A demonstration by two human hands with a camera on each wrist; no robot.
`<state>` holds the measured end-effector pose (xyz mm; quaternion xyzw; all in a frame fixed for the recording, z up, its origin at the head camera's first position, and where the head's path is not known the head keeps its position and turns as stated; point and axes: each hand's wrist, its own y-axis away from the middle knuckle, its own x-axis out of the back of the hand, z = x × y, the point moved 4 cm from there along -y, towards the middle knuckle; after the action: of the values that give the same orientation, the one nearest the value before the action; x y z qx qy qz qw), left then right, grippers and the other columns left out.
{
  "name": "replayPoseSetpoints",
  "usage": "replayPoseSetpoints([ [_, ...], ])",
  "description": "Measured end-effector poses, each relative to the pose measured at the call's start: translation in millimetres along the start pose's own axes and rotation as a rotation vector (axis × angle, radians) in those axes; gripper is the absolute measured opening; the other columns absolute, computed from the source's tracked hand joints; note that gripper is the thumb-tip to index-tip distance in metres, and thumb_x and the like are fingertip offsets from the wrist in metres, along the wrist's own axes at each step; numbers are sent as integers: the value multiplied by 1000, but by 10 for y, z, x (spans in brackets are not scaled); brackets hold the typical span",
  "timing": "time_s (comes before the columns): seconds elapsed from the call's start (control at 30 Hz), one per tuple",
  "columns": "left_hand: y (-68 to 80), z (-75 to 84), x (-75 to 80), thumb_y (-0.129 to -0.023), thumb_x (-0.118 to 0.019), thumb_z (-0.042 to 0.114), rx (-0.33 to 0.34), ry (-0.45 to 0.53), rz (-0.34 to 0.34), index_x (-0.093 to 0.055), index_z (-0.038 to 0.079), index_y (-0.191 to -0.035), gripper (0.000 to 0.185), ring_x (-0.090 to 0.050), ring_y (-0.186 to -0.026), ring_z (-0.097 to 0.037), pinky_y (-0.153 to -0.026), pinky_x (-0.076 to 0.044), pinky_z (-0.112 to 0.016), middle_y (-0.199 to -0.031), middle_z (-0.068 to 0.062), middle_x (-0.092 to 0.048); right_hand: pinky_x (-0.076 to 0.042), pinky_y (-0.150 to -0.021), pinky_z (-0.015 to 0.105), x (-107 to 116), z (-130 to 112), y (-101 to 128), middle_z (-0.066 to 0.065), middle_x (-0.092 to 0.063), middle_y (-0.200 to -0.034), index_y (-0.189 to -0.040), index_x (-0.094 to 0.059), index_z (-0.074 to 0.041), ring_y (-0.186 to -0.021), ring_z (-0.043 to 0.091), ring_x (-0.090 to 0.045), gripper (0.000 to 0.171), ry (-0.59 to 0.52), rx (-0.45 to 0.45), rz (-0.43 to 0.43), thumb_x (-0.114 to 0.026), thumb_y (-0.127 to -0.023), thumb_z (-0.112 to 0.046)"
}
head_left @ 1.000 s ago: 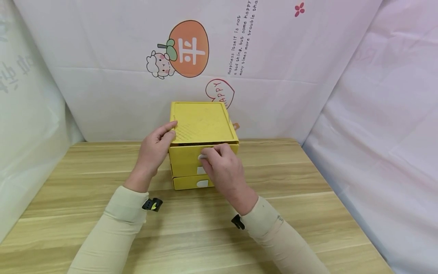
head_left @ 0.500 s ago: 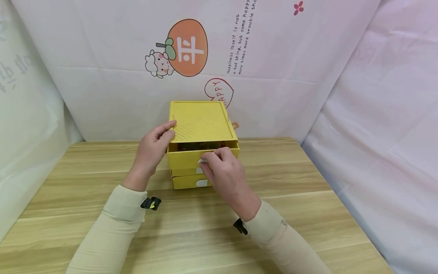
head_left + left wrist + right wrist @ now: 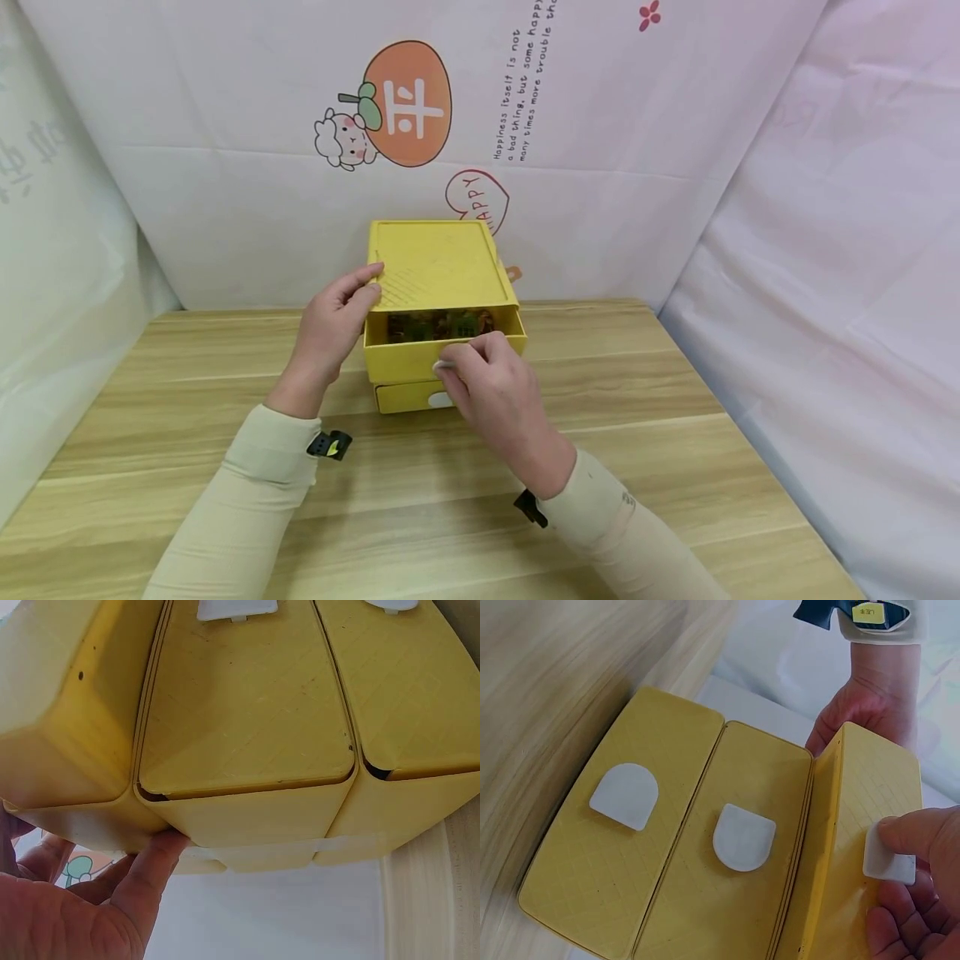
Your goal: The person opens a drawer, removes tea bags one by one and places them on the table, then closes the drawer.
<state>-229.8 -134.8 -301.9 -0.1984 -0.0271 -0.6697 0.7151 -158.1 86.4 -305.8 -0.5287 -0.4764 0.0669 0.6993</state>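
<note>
A yellow drawer cabinet (image 3: 438, 265) stands at the back of the table. Its top drawer (image 3: 405, 363) is pulled partway out. Inside lie shiny, dark green and reddish things (image 3: 442, 323) whose kind I cannot tell. My right hand (image 3: 498, 392) pinches the white handle (image 3: 889, 859) of that drawer between thumb and fingers. My left hand (image 3: 330, 325) rests against the cabinet's left upper side, its extended fingers touching the edge. In the right wrist view, the middle drawer (image 3: 761, 765) and bottom drawer (image 3: 660, 735) are pushed in, each with a white handle.
The wood-grain table (image 3: 405, 517) extends in front of and beside the cabinet. A white printed cloth (image 3: 600, 233) hangs close behind it, and more white cloth (image 3: 825, 292) hangs along the right. Both wrists wear dark straps.
The top drawer has come out toward me, drawn by my right hand at its handle, and its contents have come into view. My left hand has stayed at the cabinet's side.
</note>
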Motion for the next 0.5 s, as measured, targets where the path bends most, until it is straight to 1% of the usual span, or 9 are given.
replayPoseSetpoints([
  [0.1,3,2,4,-107,-49,47,1,-10,1,-57,32,-151,46,-33,-51,-12,-52,-34,-31,-98,-11,-54,-51,-57,28,16,-22,16,9,-61,-93,-99,-69,-11,-77,19,-58,14,-2,5,0,-80,-94,-17],
  [0.17,5,6,6,-107,-49,48,-3,-20,2,-57,33,-151,47,-35,-53,-12,-55,-36,-31,-106,-8,-58,-52,-57,28,27,-34,27,9,-60,-92,-98,-69,-11,-77,19,-58,15,-2,7,4,-82,-93,-17],
  [0.33,4,6,8,-107,-49,48,-4,-29,9,-57,33,-151,47,-37,-57,-13,-63,-39,-34,-107,-8,-58,-51,-57,28,51,-62,45,8,-59,-91,-98,-70,-11,-75,18,-58,14,3,7,4,-82,-92,-17],
  [0.4,-1,-2,7,-107,-49,48,-4,-31,10,-57,32,-151,47,-38,-59,-14,-66,-40,-35,-113,-7,-61,-51,-56,28,61,-73,51,8,-59,-91,-98,-70,-11,-75,18,-57,13,3,6,6,-81,-93,-16],
  [0.47,-3,-8,7,-107,-48,48,-5,-32,10,-57,30,-151,48,-42,-67,-17,-73,-41,-36,-131,-2,-63,-50,-56,28,73,-85,56,8,-59,-90,-98,-70,-12,-74,18,-57,13,0,9,13,-81,-92,-15],
  [0.5,-3,-11,7,-108,-48,47,-4,-33,12,-57,30,-151,48,-43,-69,-18,-74,-41,-37,-133,0,-63,-49,-56,28,80,-91,60,8,-59,-90,-98,-70,-12,-74,18,-57,13,0,10,14,-81,-92,-15],
])
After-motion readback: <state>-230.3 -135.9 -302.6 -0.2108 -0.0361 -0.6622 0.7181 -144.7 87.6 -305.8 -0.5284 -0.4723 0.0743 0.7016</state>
